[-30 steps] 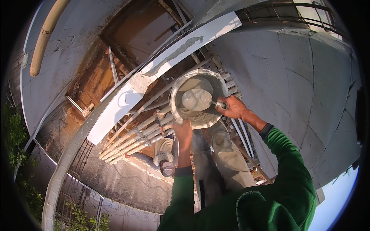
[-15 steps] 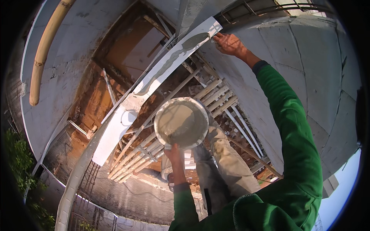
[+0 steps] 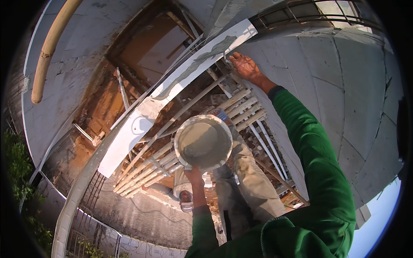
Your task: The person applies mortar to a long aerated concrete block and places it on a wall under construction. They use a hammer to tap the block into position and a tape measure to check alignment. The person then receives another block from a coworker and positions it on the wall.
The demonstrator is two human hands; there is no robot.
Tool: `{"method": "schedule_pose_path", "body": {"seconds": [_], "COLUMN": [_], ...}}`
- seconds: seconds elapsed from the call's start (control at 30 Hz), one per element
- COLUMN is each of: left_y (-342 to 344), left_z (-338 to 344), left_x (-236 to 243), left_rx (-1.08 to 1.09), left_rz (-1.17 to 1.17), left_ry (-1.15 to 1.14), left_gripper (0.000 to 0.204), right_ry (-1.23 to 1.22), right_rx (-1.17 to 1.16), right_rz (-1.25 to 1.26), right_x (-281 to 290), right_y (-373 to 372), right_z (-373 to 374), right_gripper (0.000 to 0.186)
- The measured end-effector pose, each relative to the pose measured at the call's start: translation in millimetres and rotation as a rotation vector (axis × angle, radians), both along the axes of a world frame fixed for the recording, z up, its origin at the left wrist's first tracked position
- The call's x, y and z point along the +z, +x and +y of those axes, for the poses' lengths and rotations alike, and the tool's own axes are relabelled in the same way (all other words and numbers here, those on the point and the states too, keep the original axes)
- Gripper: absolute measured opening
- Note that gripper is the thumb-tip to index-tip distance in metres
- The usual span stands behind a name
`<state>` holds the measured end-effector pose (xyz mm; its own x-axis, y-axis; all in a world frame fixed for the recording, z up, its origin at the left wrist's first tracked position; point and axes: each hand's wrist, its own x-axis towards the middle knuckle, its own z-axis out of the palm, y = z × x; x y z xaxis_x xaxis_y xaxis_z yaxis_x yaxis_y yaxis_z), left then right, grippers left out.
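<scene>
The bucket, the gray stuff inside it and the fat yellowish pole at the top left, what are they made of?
Bucket: perhaps plastic, but pale, crusty smears on its rim make it hard to tell.
Gray stuff: probably wet cement or mortar; it looks smooth and spread out like thick mud.
Pole: likely bamboo, smooth and tan, with a ring-like joint.
</scene>
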<state>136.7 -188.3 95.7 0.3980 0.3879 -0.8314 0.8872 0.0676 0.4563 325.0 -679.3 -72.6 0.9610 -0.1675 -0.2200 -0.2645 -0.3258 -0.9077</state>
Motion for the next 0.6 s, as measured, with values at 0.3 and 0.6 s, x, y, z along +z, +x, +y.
{"method": "schedule_pose_path", "body": {"seconds": [0.3,0.6], "left_y": [-2,1], "left_z": [-16,-1], "left_x": [1,-18], "left_rx": [0.025,-0.098], "left_rz": [0.001,-0.078], "left_ry": [0.026,-0.064], "left_gripper": [0.033,0.047], "right_ry": [-0.645,-0.319], "right_rx": [0.297,0.126], "right_rz": [-0.139,0.408], "right_x": [15,66], "right_y": [-2,-12], "right_z": [153,140], "right_gripper": [0.021,0.041]}}
